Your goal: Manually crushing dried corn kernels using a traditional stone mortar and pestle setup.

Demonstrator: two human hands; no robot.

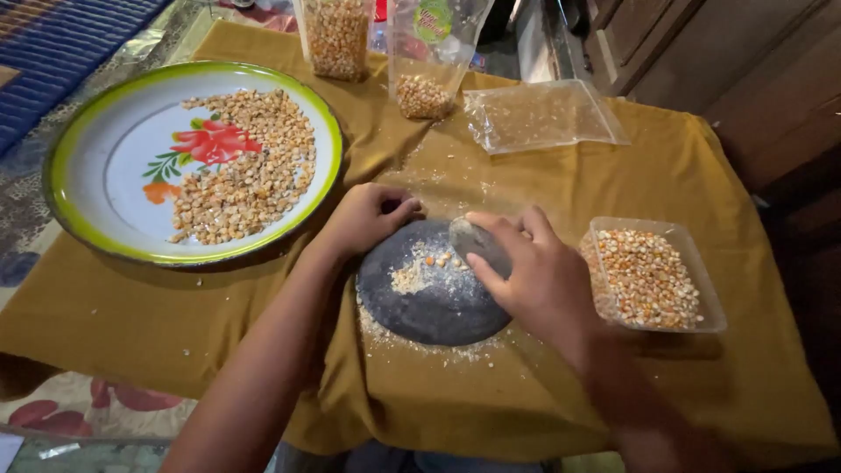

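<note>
Forearms come in nearest the lens, both reaching to the dark round grinding stone [434, 293] on the mustard cloth [569, 385]. Right hand [534, 276] is closed around a small grey hand stone [473, 238], pressed on the slab's upper right part. Left hand [368, 219] is curled at the slab's upper left edge, seemingly steadying it; whether it actually grips anything I cannot tell. A few whole corn kernels [441, 259] and pale meal sit on the slab just left of the hand stone. Risks: kernels could shoot off the flat slab under pressure, since crumbs already ring it on the cloth; the slab could slide on the fabric; left fingertips sit near the grinding path. The clear tub of kernels [653, 276] just right of the slab could get knocked by the right wrist. The flowered enamel plate of split corn [188, 162] lies left of the slab, bags [539, 114] beyond it.
</note>
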